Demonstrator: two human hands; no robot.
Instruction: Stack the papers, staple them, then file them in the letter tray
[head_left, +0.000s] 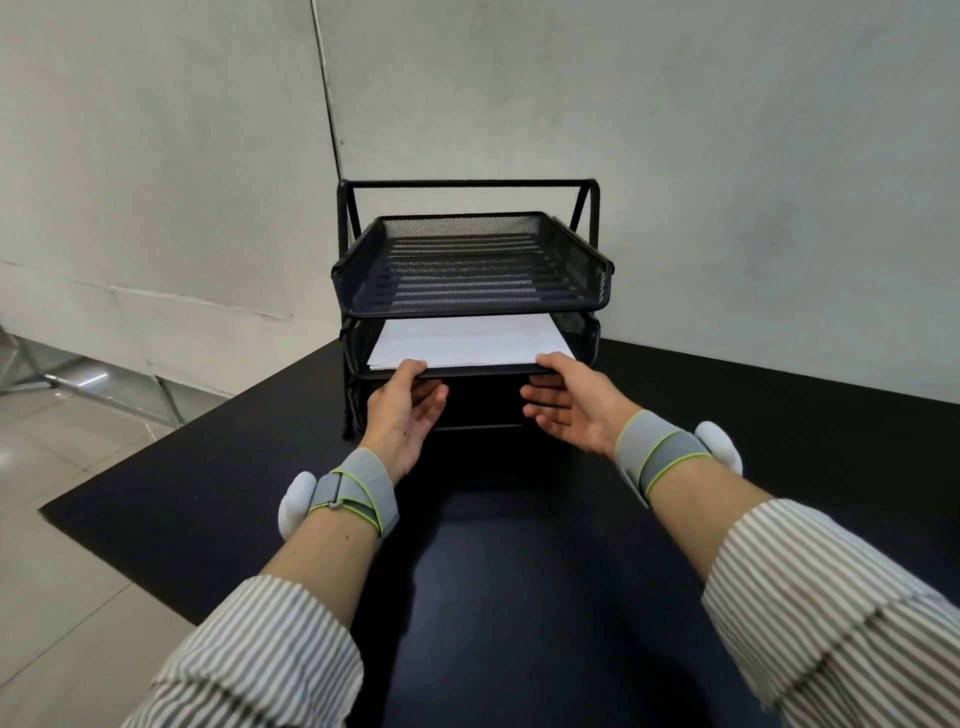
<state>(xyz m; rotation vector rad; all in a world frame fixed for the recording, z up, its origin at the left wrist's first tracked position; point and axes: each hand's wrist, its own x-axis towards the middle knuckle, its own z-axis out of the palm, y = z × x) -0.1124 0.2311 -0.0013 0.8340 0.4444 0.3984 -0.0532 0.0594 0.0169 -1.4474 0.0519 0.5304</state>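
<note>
A black mesh tray (470, 270) with several levels stands on the black desk (260, 467) in the middle of the frame. The top level is empty. The papers (467, 343) lie in the second level, white and flat. The left hand (402, 410) and the right hand (569, 402) hold the front edge of this level, thumbs on top, fingers (540, 397) loosely curled below.
</note>
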